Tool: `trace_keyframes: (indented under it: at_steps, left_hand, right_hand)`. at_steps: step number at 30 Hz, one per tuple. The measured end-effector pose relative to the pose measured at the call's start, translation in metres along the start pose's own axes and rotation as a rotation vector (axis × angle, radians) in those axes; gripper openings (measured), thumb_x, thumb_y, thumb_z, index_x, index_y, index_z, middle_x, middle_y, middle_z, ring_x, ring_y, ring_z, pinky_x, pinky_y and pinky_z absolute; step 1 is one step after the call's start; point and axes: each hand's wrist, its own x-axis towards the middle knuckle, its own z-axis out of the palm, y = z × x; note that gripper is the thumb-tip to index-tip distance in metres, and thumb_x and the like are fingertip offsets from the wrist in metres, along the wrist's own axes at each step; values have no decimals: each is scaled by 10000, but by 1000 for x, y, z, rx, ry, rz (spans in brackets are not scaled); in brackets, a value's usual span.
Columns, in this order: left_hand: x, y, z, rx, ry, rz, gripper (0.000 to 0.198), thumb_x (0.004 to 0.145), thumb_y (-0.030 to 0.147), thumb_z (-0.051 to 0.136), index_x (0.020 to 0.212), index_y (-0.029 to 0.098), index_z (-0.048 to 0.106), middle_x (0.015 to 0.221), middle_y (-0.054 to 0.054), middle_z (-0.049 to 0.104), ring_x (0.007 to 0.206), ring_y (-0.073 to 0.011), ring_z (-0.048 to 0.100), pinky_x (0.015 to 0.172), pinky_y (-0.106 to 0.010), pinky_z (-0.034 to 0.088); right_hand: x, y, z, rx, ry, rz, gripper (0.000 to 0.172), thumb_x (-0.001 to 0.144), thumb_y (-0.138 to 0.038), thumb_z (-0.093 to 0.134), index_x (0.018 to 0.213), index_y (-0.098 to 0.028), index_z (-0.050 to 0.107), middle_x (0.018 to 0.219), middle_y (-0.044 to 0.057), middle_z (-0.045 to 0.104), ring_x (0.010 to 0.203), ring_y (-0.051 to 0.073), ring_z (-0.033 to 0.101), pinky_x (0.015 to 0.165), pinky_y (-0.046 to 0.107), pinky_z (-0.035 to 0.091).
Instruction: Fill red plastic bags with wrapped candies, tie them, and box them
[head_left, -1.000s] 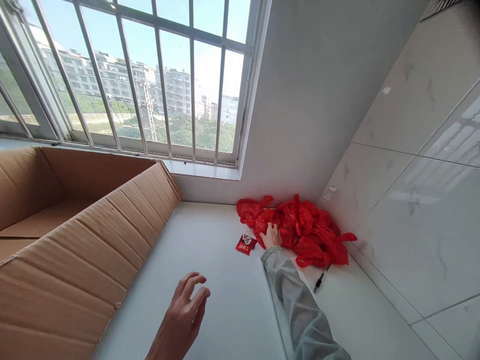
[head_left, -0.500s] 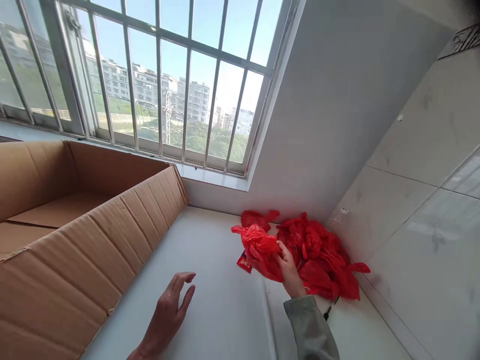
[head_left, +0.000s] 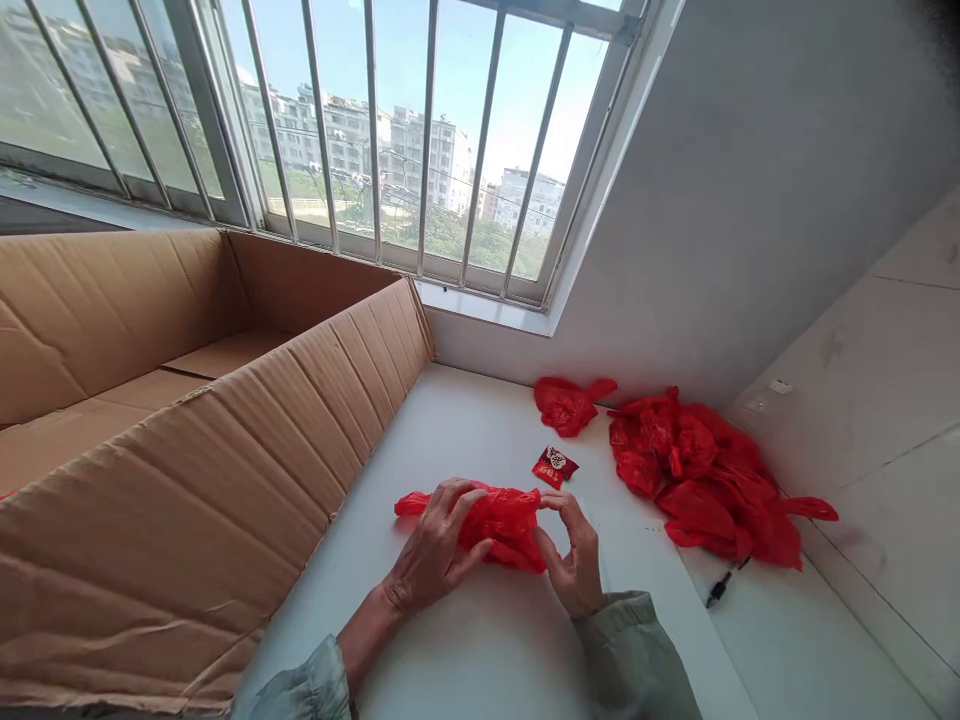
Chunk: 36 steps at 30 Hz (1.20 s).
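Observation:
A crumpled red plastic bag [head_left: 511, 515] lies on the white tabletop [head_left: 450, 650] between my hands. My left hand [head_left: 439, 540] rests over the bag's left half, its fingers wrapped on it and its thumb along the near side. At the bag's right end, my right hand [head_left: 576, 560] pinches the edge between thumb and forefinger, which form a ring. Just beyond the bag lies a small red and dark packet [head_left: 555, 465] with printed characters. What the bag contains, if anything, cannot be seen.
A large open cardboard box [head_left: 300, 420] stands on the left. Against the wall are a small red bag [head_left: 566, 405] and a heap of red bags [head_left: 697, 470]. A black pen-like object [head_left: 720, 588] lies before the heap. Behind is a barred window [head_left: 427, 150].
My right hand has brought the red bag left and nearer, away from the heap. My left hand, empty before, now grips it. The packet is now uncovered, and the view has shifted.

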Motion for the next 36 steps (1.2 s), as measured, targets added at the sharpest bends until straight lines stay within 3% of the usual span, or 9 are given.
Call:
trace_keyframes:
  at_steps: [3,6,9,12,14,17,22,27,36]
  left_hand:
    - [0,-3,2,-9,-35,-71,346,921,345,500,1243,236,437,1180,-74,533,1058,-205,545,910,-362,480]
    - [1,-6,5,-20,-24,-115,269,943,350,467,1182,227,463,1099,-48,593,977,-178,590,844,-320,503]
    - [4,-5,10,-37,-31,-128,249,961,349,423,1168,225,485,1063,-35,616,921,-158,609,795,-287,502]
    - [6,-3,12,-46,-92,-88,274,975,369,373,1141,262,562,906,-2,596,747,-126,595,693,-248,483]
    - [6,-3,11,-46,-141,-42,291,932,438,453,1128,278,596,853,2,563,704,-129,570,663,-247,471]
    - [5,-2,9,67,-137,52,440,814,505,614,1170,249,576,936,-33,560,798,-172,578,677,-264,490]
    - [8,-6,7,192,-81,165,226,919,333,488,1038,188,614,1043,-96,533,866,-191,584,702,-294,514]
    - [15,-14,3,189,-25,263,193,914,326,511,975,191,635,1135,-113,498,929,-206,583,760,-318,531]
    - [18,-26,1,92,-36,324,178,954,222,441,884,191,601,946,-58,581,912,-185,539,778,-305,492]
  right_hand:
    - [-5,-16,6,-252,-44,-251,199,803,-220,602,993,-199,549,974,68,574,941,233,527,822,404,460]
    - [-7,-21,24,-475,-107,-343,353,801,-283,644,1123,-179,545,1054,97,588,995,272,508,873,446,432]
    - [-8,-12,36,-562,-67,-299,317,854,-230,579,1164,-179,540,1031,90,608,987,264,508,884,436,420]
    - [-10,-2,34,-516,-59,-249,205,869,-141,529,1061,-200,572,921,53,620,901,229,506,847,401,422]
    - [-11,1,30,-488,-53,-241,176,861,-111,522,1001,-203,577,871,41,622,858,218,495,821,388,419]
    - [-11,1,27,-485,-43,-252,147,849,-111,530,958,-199,576,832,40,623,822,216,479,790,379,416]
    - [-10,-2,30,-478,-31,-210,124,823,-113,520,903,-195,568,781,34,600,787,207,464,747,357,407]
    - [-7,-1,34,-493,-17,-183,129,759,-104,509,845,-185,560,761,31,578,801,203,451,745,348,402]
    - [-7,1,33,-487,-23,-144,145,738,-86,440,775,-198,525,715,21,533,778,194,416,722,345,385]
